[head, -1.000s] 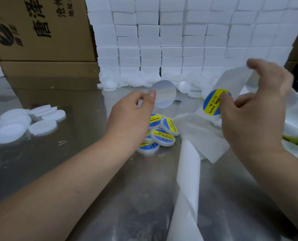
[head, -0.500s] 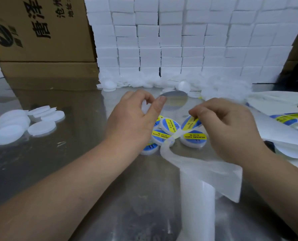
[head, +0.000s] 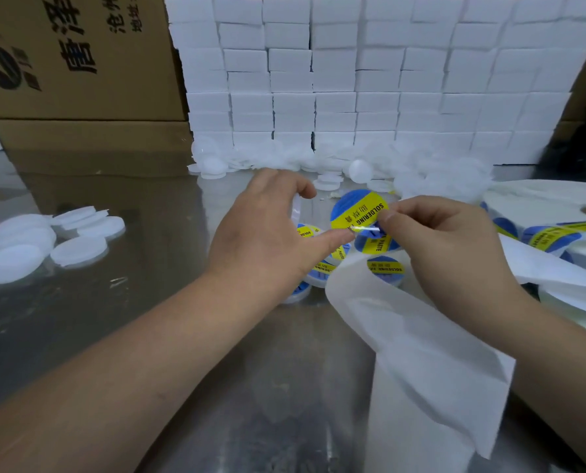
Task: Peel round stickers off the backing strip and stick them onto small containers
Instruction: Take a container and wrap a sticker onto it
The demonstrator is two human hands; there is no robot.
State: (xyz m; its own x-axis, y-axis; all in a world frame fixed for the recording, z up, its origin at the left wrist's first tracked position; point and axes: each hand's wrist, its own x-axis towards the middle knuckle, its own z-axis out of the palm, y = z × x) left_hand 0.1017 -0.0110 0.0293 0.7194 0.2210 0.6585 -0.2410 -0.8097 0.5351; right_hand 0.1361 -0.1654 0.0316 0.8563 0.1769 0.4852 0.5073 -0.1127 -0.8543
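Observation:
My right hand (head: 452, 247) pinches a round blue and yellow sticker (head: 354, 209) by its edge, held up above the metal table. The white backing strip (head: 421, 353) hangs from under that hand and curls down to the near edge. My left hand (head: 267, 240) is curled around a small clear container whose rim (head: 296, 209) just shows between the fingers; its thumb tip touches the sticker's lower edge. Whether the sticker touches the container I cannot tell. Several labelled containers (head: 385, 268) lie piled under both hands.
Several plain white containers (head: 80, 250) lie at the left on the shiny metal table (head: 148, 319). More sticker strip (head: 554, 237) lies bunched at the right. A wall of white boxes (head: 353, 80) and a cardboard box (head: 80, 56) stand behind.
My right hand came down from the upper right with the strip, then lifted the sticker off it beside my left hand. My left hand stayed put, holding the container.

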